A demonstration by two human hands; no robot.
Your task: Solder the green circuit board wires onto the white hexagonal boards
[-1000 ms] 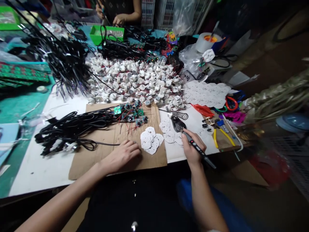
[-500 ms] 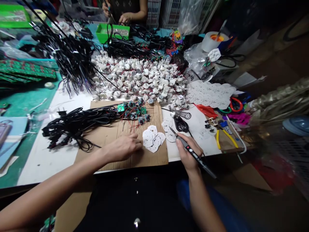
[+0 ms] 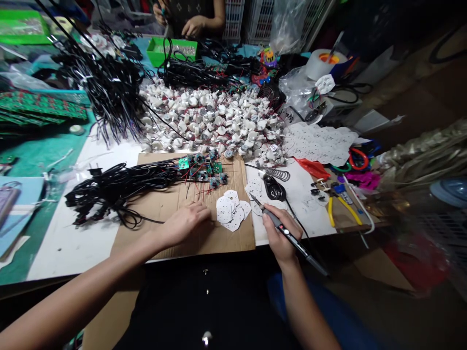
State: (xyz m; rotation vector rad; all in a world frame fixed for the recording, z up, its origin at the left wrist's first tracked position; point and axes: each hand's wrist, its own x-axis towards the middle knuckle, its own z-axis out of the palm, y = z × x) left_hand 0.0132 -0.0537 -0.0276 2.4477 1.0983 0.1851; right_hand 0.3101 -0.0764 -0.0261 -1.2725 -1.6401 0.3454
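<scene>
My right hand (image 3: 282,231) grips a soldering iron (image 3: 294,240) by its dark handle with small buttons. Its pointed tip aims up and left, over white circuit boards (image 3: 255,189) lying on the white sheet. My left hand (image 3: 188,222) rests low over a piece of cardboard (image 3: 175,245), palm down with the fingers curled together; whatever may be under them is hidden. Just right of its fingertips lies a small stack of white circuit boards (image 3: 231,211). Beyond that hand, green circuit boards (image 3: 204,170) with red wires join a bundle of black cables (image 3: 124,184).
A heap of white wired parts (image 3: 211,116) spreads behind the cardboard. To the right are a black holder with a coil (image 3: 274,188), white board panels (image 3: 317,141) and yellow-handled pliers (image 3: 343,209). Across the table, a co-worker's hands (image 3: 195,25) work behind a green tray (image 3: 156,56).
My right hand has shifted slightly left with the soldering iron, its tip moving left and a little down. My left hand has drawn back slightly left. The view has shifted slightly.
</scene>
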